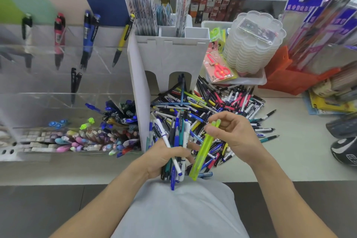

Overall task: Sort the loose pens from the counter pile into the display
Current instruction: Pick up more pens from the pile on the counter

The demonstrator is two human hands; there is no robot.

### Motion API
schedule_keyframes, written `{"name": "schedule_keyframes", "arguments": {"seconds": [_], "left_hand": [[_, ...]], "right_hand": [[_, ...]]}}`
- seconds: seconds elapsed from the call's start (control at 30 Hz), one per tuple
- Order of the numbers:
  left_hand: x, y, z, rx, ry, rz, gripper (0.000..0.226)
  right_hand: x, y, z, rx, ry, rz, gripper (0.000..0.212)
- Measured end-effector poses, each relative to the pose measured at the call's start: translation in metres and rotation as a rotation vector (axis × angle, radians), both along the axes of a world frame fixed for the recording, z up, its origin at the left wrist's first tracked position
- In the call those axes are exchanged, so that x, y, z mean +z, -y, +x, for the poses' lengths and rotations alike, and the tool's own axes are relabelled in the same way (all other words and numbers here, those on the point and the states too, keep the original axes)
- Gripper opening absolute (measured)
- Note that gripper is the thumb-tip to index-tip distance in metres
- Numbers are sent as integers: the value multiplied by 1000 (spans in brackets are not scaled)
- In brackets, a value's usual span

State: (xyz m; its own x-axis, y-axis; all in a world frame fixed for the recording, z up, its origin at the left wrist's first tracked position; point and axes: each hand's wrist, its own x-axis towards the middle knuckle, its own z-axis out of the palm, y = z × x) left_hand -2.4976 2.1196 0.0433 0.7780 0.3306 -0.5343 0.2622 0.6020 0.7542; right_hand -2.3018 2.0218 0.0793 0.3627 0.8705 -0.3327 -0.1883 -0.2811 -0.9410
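Note:
A big pile of loose pens (212, 102) lies on the white counter (289, 150) in front of me. My left hand (164, 158) grips a bundle of several pens (178, 141), blue, white, black and teal, held upright over the counter's front edge. My right hand (233, 131) pinches the top ends of two lime-green pens (202, 150), which hang down slanted beside the bundle. The clear acrylic display (58, 91) stands at the left, with sorted pens in its compartments: black, red, blue and yellow ones along the back tiers, many blue and pastel ones in the front bins.
A white cardboard organiser (170, 58) stands between the display and the pile. Behind the pile sit a packet of red scissors (218, 67) and a stack of clear scalloped trays (253, 44). Packaged goods and an orange bag (289, 75) crowd the right side.

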Motion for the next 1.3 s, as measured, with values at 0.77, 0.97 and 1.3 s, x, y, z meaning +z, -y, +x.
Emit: {"name": "schedule_keyframes", "arguments": {"seconds": [0.77, 0.97, 1.3], "left_hand": [[79, -4, -16, 751, -28, 386, 22], [83, -15, -48, 908, -118, 462, 22], [56, -38, -126, 1214, -237, 254, 27]], "right_hand": [[43, -25, -77, 168, 36, 45, 29], [48, -49, -99, 232, 46, 70, 20], [74, -128, -135, 277, 913, 346, 22]]}}
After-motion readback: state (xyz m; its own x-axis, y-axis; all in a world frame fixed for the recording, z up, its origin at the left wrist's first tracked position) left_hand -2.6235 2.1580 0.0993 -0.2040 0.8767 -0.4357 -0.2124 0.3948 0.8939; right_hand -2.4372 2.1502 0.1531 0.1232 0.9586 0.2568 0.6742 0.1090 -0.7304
